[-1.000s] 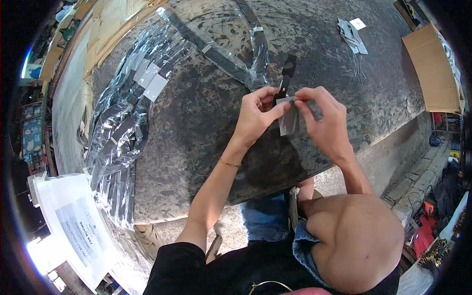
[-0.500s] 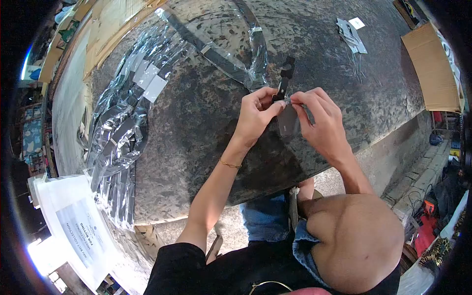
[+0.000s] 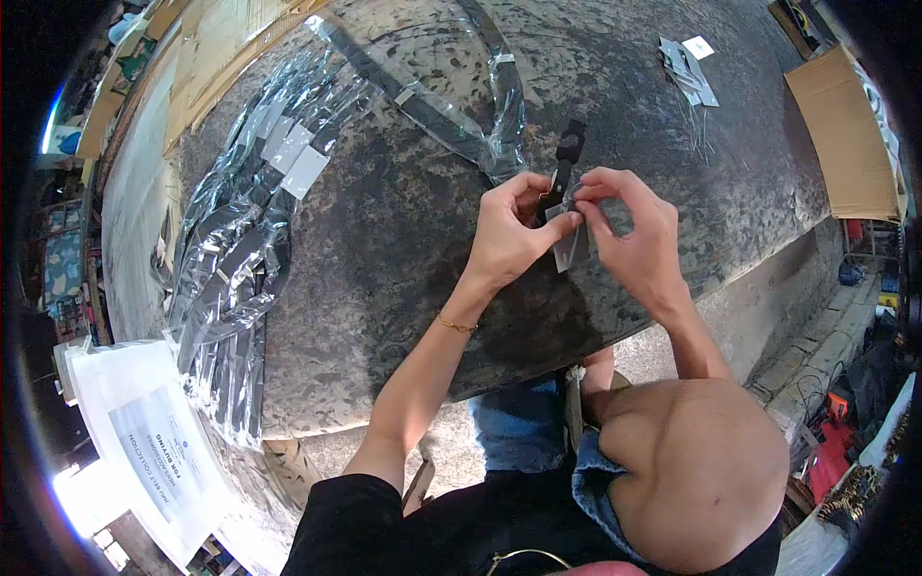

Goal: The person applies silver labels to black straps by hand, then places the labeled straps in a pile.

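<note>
A gray tag (image 3: 567, 252) hangs just above the table (image 3: 375, 259) beside a black hook (image 3: 570, 144), held near the worker's body. The left hand (image 3: 514, 235) has thumb and fingers clamped on the tag's upper part; the right hand (image 3: 634, 226) brings thumb and forefinger together at its top corner, though whether they pinch a string is too small to tell. The step appears to be fine fingertip work where tag meets hook, and the next move calls for a steady left grip and a precise right pinch. Just beyond lies a plastic-wrapped belt (image 3: 442, 123); a wrapped bundle (image 3: 235, 254) lies left, loose tags (image 3: 687, 72) far right, near a carton (image 3: 845, 139).
</note>
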A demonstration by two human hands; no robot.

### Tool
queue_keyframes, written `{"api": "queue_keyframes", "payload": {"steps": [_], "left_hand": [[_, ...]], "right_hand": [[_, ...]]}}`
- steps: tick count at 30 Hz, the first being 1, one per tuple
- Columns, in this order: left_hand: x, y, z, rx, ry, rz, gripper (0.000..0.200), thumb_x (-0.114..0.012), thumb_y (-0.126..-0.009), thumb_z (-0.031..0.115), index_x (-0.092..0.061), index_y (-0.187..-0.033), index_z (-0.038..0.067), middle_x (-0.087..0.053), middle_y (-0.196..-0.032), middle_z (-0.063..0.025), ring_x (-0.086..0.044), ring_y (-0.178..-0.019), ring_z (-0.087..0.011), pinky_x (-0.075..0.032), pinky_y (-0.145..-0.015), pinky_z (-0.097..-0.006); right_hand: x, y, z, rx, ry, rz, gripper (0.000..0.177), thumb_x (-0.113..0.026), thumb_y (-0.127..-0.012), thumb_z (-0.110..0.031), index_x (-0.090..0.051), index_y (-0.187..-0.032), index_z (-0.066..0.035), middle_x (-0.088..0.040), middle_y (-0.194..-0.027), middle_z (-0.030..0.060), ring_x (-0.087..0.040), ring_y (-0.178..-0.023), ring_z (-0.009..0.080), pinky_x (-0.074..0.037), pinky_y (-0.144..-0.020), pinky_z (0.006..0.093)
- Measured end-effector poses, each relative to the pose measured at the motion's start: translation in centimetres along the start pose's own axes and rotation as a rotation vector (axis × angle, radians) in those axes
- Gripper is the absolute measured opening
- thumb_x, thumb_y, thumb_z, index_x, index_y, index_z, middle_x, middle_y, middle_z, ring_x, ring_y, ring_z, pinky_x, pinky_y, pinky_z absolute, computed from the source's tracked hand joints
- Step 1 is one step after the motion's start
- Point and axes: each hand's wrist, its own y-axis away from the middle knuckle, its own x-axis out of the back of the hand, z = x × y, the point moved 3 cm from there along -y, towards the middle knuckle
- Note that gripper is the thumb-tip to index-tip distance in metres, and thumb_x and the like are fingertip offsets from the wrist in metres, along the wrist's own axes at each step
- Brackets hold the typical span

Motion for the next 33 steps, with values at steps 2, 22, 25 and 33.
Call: {"api": "queue_keyframes", "payload": {"steps": [2,22,25,33], "left_hand": [[0.0,0.1,0.5,0.009,-0.017,0.004,0.025,-0.074,-0.076,0.005,-0.062,-0.096,0.000,-0.065,-0.081,0.0008,-0.053,-0.071,-0.0008,-0.040,-0.059,-0.0172],[0.3,-0.1,-0.4,0.003,0.049,-0.060,0.034,-0.075,-0.075,0.003,-0.059,-0.104,-0.001,-0.066,-0.093,-0.0031,-0.058,-0.083,-0.0055,-0.046,-0.072,-0.0205],[0.3,0.0,-0.3,0.028,0.030,-0.076,0.038,-0.076,-0.074,0.002,-0.059,-0.108,-0.002,-0.067,-0.098,-0.0050,-0.060,-0.089,-0.0084,-0.048,-0.077,-0.0226],[0.2,0.1,-0.1,0.027,0.059,-0.057,0.045,-0.078,-0.072,0.000,-0.058,-0.111,-0.004,-0.067,-0.101,-0.0071,-0.060,-0.090,-0.0088,-0.048,-0.077,-0.0228]], "right_hand": [[0.0,-0.1,0.0,-0.005,-0.011,0.002,0.026,-0.065,-0.074,0.006,-0.060,-0.099,-0.001,-0.064,-0.089,0.0119,-0.067,-0.082,0.0230,-0.052,-0.072,0.0315],[1.5,-0.9,-0.6,0.092,0.053,-0.098,0.020,-0.065,-0.079,0.001,-0.063,-0.098,-0.003,-0.063,-0.084,0.0115,-0.065,-0.078,0.0255,-0.051,-0.068,0.0330],[1.7,-1.0,-0.8,0.089,0.040,-0.115,0.020,-0.065,-0.079,0.000,-0.063,-0.098,-0.003,-0.063,-0.084,0.0111,-0.065,-0.078,0.0254,-0.051,-0.068,0.0326],[1.6,-1.0,-0.6,0.113,0.004,-0.126,0.022,-0.067,-0.077,0.000,-0.062,-0.098,-0.004,-0.062,-0.083,0.0101,-0.064,-0.077,0.0257,-0.051,-0.066,0.0332]]}}
